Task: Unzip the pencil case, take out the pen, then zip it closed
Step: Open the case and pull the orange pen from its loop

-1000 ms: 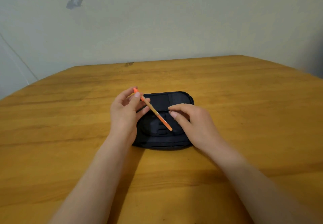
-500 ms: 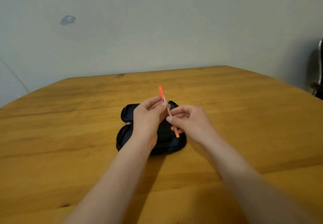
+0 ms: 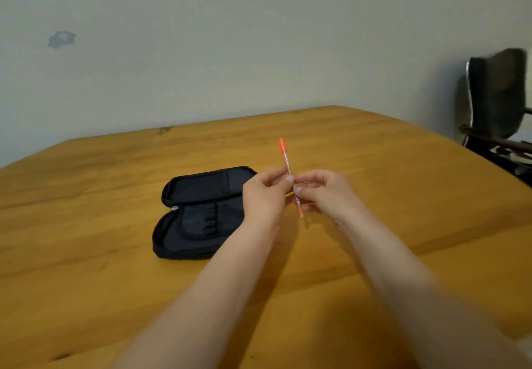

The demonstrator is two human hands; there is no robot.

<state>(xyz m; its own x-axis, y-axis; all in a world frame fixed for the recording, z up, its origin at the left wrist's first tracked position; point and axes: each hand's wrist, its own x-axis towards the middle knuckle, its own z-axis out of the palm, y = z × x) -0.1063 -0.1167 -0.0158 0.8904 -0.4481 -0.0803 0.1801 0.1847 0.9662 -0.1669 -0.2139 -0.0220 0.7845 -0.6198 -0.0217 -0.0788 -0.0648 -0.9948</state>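
A person's two bare forearms reach forward over a wooden table [image 3: 86, 268], seen from a camera worn on the head. The left hand [image 3: 263, 198] and the right hand [image 3: 322, 193] meet just above the tabletop, towards the middle of the table and a little nearer its right edge. Both pinch a slim pen [image 3: 290, 177] between thumb and fingertips. The pen has an orange cap and an orange lower end with a clear barrel, and it stands nearly upright, cap upward, clear of the wood.

A black pencil case [image 3: 198, 213] lies flat on the table just left of the hands, closer to the left edge than they are. It is unzipped and folded open like a book, showing a dark lining with an inner pocket and loops. The left forearm crosses in front of its right end. Its silver zip pull shows at the left end, where the two halves join.

Judging from this, the unzipping is done and the pen is out. What seems left is setting the pen down, folding the case shut and zipping it closed.

A dark chair [image 3: 495, 98] stands beyond the table's far right corner, against a pale wall [image 3: 259, 37].
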